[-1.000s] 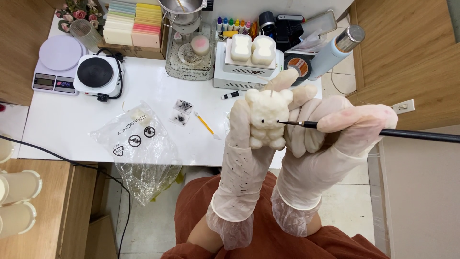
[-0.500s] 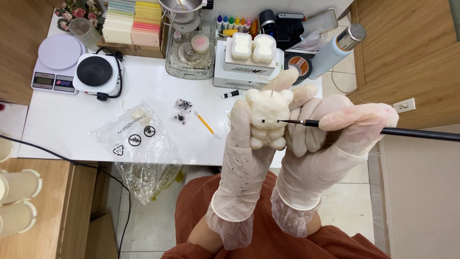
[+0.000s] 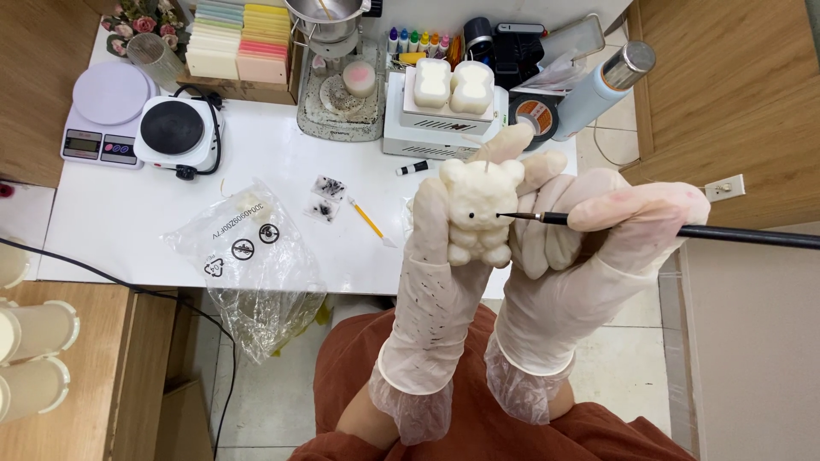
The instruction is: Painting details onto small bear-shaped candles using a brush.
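Observation:
My left hand (image 3: 437,256), in a thin white glove, holds a cream bear-shaped candle (image 3: 478,212) upright with a short wick on top. The bear has one small black eye dot on its face. My right hand (image 3: 598,248), also gloved, grips a thin black paintbrush (image 3: 683,230) that lies nearly level. The brush's fine tip touches the right side of the bear's face. Both hands are raised over the front edge of the white table (image 3: 256,162), with my rust-coloured clothing below.
Two more cream bear candles (image 3: 453,85) stand on a white box at the back. A small hot plate (image 3: 172,128), a scale (image 3: 107,111), coloured wax sheets (image 3: 239,38), a metal pot (image 3: 329,17), paint bottles (image 3: 418,40), a plastic bag (image 3: 248,256) and a yellow pencil (image 3: 369,220) lie about.

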